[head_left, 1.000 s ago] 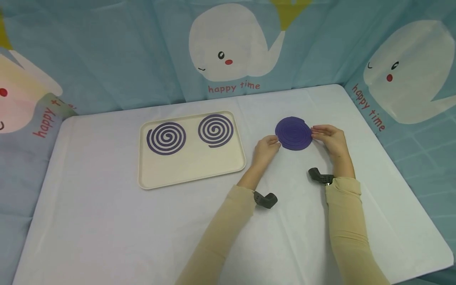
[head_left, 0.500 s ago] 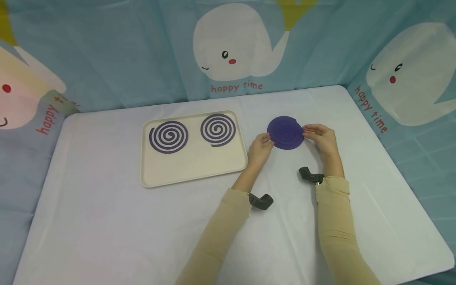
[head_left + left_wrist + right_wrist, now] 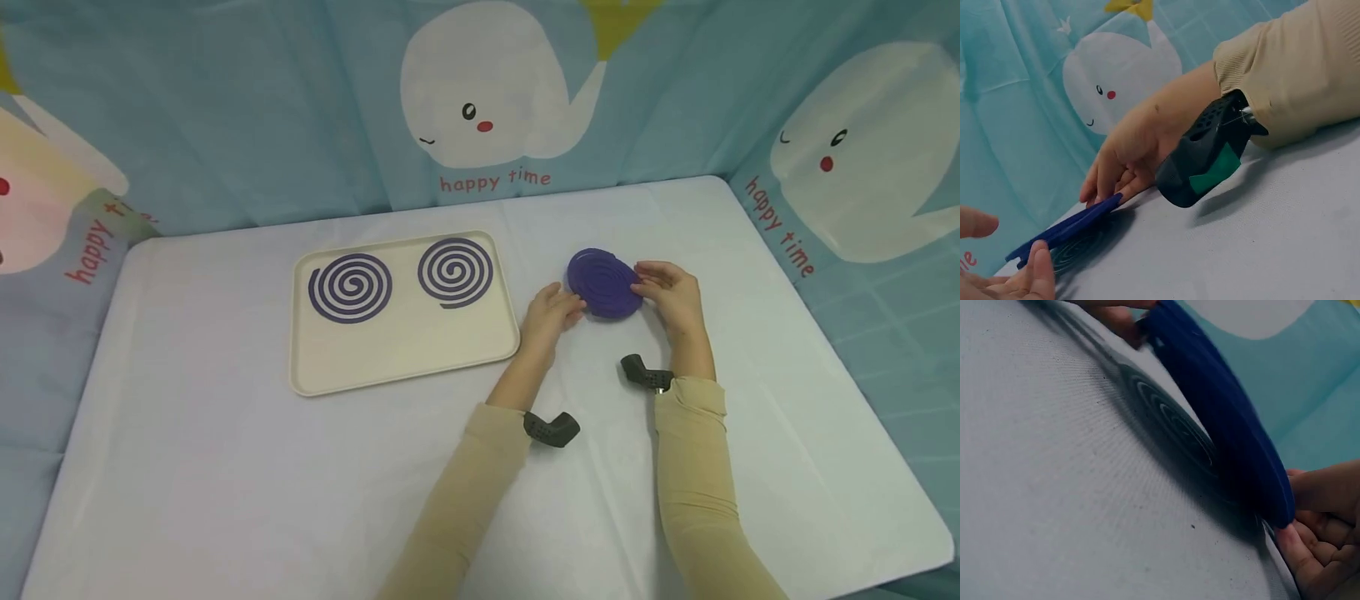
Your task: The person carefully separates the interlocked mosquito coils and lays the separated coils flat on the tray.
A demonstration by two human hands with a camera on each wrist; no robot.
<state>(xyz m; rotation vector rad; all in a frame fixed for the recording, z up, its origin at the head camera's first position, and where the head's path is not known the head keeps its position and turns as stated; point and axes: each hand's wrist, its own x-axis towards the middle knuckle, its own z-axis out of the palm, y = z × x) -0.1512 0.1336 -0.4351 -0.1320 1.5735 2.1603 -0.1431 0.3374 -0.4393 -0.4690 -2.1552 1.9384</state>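
Observation:
A purple mosquito coil disc, its turns packed tight, is held tilted just above the white table, casting a shadow beneath. My right hand pinches its right edge between thumb and fingers, as the right wrist view also shows. At the opposite edge is my left hand. In the left wrist view, a left fingertip touches the disc's rim while the thumb stands apart from it. On a cream tray to the left lie two separated purple spiral coils, side by side along the far half.
The tray's raised rim stands close to my left wrist. A blue curtain with whale prints hangs behind the table and at its sides. Dark wrist cameras jut inward from both sleeves.
The coil disc and both hands have shifted left. The disc, flat-looking before, is now tilted. My left thumb and fingers have spread at its edge, while my right hand keeps its pinch.

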